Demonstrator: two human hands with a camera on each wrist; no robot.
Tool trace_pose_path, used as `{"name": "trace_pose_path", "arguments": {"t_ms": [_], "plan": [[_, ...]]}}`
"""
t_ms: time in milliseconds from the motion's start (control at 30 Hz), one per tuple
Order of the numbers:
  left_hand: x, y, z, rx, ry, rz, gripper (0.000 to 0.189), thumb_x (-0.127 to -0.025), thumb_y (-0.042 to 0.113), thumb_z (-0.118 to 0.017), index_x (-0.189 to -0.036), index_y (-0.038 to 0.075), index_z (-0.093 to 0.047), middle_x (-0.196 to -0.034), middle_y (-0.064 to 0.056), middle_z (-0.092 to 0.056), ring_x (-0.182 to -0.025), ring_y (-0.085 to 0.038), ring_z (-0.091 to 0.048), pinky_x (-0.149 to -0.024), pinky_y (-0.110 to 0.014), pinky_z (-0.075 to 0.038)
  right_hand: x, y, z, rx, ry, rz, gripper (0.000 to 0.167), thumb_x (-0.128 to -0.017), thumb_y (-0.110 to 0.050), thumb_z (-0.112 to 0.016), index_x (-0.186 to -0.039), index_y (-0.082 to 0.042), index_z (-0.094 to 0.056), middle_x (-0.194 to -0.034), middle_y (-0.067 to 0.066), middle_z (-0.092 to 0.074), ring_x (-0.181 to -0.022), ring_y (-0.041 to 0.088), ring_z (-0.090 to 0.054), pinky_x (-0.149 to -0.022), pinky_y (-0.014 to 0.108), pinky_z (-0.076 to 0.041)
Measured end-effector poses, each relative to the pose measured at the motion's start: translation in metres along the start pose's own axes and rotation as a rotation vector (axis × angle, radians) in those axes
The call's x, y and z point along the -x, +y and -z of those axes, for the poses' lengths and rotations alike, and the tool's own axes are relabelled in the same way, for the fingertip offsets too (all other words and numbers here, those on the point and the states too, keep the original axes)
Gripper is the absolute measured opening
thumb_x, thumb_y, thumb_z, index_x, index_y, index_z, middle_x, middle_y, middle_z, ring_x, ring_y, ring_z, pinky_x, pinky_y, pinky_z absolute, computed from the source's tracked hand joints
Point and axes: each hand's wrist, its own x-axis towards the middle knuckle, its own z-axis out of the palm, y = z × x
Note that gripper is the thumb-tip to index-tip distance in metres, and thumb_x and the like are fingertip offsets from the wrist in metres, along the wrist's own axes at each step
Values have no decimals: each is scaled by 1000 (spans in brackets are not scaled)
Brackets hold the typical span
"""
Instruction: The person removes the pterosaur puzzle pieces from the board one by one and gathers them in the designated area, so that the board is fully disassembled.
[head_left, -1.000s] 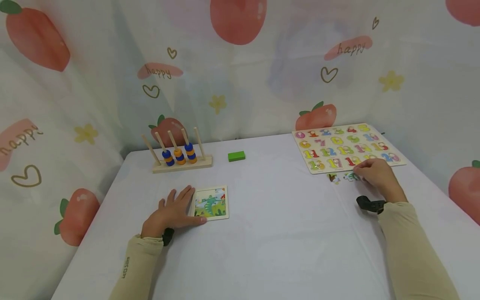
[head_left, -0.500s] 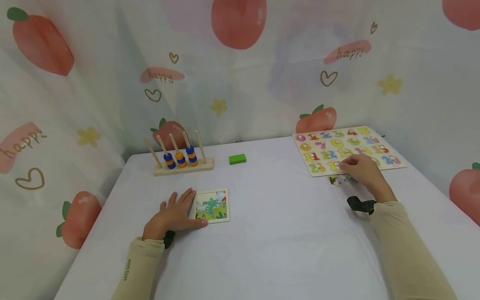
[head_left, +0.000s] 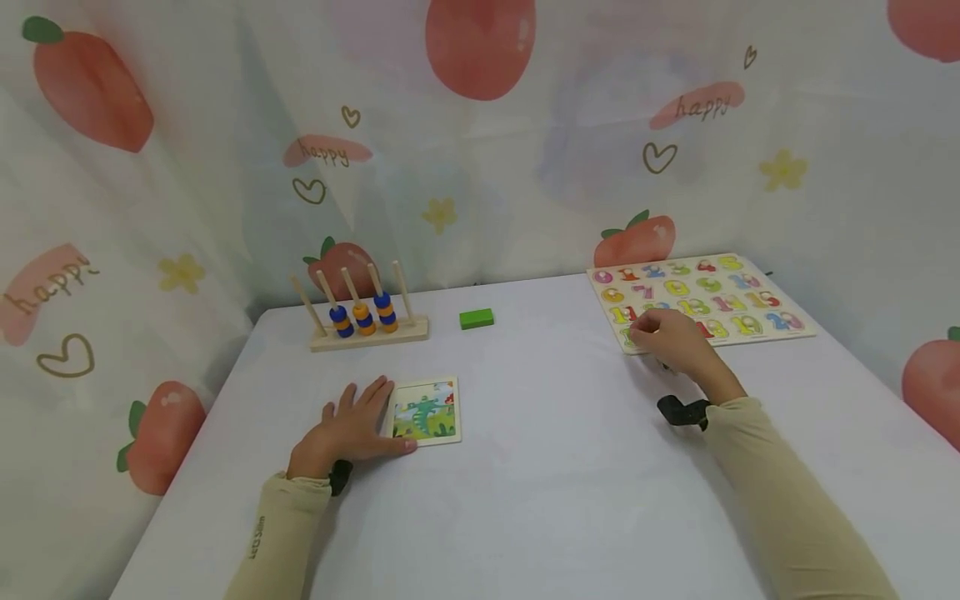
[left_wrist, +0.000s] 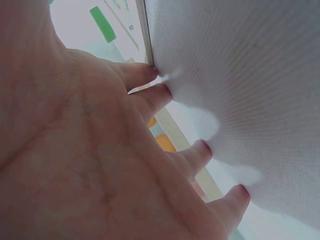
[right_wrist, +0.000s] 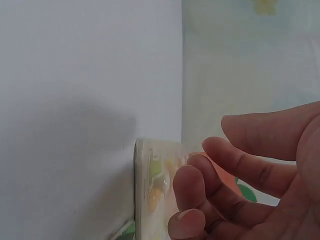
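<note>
My left hand lies with spread fingers on the table beside a framed dinosaur jigsaw puzzle. Its thumb runs along the puzzle's near edge, while the fingertips press on the white cloth in the left wrist view. Over the near left corner of a wooden number board is my right hand. In the right wrist view its fingers are loosely curled, with a gap from the thumb and nothing visible between. A small puzzle piece lies beside the board, mostly hidden under this hand in the head view.
A wooden bead rack with blue and orange rings stands at the back left. Right of it lies a green block. A white cloth covers the table, and a peach-print curtain hangs behind it.
My right hand has moved left, from the small pieces at the board's near edge to above its near left corner. The left hand stays at the dinosaur puzzle.
</note>
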Motion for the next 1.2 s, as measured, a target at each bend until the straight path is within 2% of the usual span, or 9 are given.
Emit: {"name": "trace_pose_path", "arguments": {"t_ms": [200, 367, 800, 1200], "plan": [[1, 1, 1, 1, -5, -8, 119, -86, 65, -81, -171, 6, -21, -178, -16, -15, -158, -56, -5, -120, -79, -8, -5, -19, -15, -4, -61, 111, 23, -106, -18, -66, -116, 4, -69, -105, 14, -68, -96, 30, -60, -77, 36, -51], [3, 3, 3, 2, -5, -7, 118, -87, 64, -81, -171, 5, -21, -178, -16, -14, -158, -56, -5, -120, -79, -7, -9, -35, -31, -25, -88, 162, 21, -106, -16, -66, -115, 2, -70, -105, 12, -69, -98, 30, -61, -81, 36, -53], [-1, 0, -2, -7, 0, 15, 119, -86, 66, -80, -171, 7, -22, -178, -16, -15, -159, -55, -5, -120, -78, -7, -15, -87, -68, -18, -202, 273, 19, -105, -14, -67, -116, 0, -71, -103, 10, -69, -96, 28, -62, -82, 38, -55], [-1, 1, 0, -7, 1, 17, 119, -86, 66, -81, -171, 7, -22, -178, -15, -15, -159, -55, -5, -120, -78, -7, -16, -120, -94, -17, -225, 346, 12, -103, -12, -70, -110, -2, -72, -99, 7, -69, -91, 24, -62, -79, 37, -54]]}}
